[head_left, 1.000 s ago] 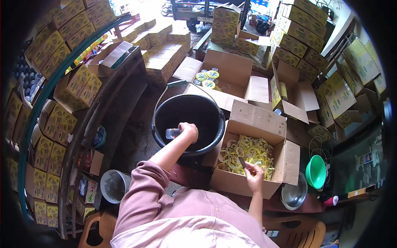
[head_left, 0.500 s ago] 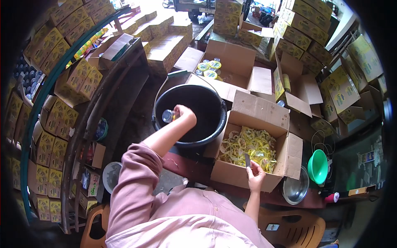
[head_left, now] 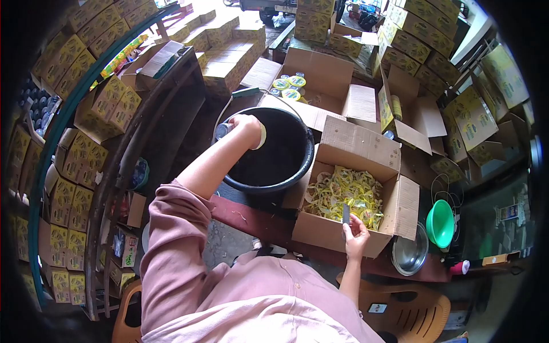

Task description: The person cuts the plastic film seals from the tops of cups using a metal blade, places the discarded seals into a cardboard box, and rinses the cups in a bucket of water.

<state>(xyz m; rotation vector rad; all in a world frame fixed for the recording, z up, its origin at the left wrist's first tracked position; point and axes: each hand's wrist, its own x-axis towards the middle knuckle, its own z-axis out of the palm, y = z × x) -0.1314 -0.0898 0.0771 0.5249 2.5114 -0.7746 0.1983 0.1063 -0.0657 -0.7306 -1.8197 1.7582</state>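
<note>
My left hand (head_left: 246,129) is closed around a clear plastic cup (head_left: 222,131) whose pale yellow lid shows at the other side of the fingers. It is over the left part of a black bucket (head_left: 309,166) with a wire handle. My right hand (head_left: 357,233) pinches a dark, flat, blade-like strip (head_left: 346,214), pointing up, over the front edge of an open cardboard box (head_left: 326,231). Inside that box lies a heap of yellow and clear plastic trimmings (head_left: 349,191).
Behind the bucket, an open carton (head_left: 320,74) contains several lidded cups (head_left: 291,93). A green bowl (head_left: 440,223) and a glass-like lid (head_left: 409,251) are at the right. Stacked yellow cartons (head_left: 74,160) line the left shelving. An orange chair (head_left: 417,314) is beside me.
My left hand has moved up and slightly left with the cup, from inside the bucket toward its far rim. My right hand has shifted slightly, still holding the dark strip.
</note>
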